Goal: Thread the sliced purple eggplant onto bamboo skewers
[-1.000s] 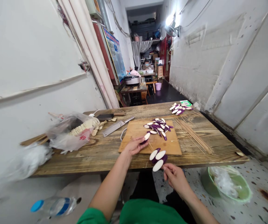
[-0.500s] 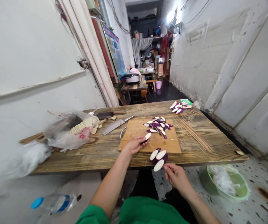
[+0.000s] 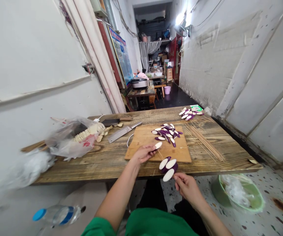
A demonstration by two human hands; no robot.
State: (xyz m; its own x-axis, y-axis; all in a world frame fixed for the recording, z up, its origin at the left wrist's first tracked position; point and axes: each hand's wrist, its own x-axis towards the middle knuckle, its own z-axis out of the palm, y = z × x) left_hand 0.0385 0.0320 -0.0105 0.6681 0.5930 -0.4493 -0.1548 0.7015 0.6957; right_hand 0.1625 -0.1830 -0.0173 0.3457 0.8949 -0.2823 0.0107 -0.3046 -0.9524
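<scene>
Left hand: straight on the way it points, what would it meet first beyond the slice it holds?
Past its held slice, the left hand would likely meet the pile of slices on the cutting board, though depth is unclear and the skewer is close.

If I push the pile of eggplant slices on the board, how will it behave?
The eggplant slices overlap in a loose heap, so it will probably spread. Their flat white faces suggest each would likely slide rather than roll.
</scene>
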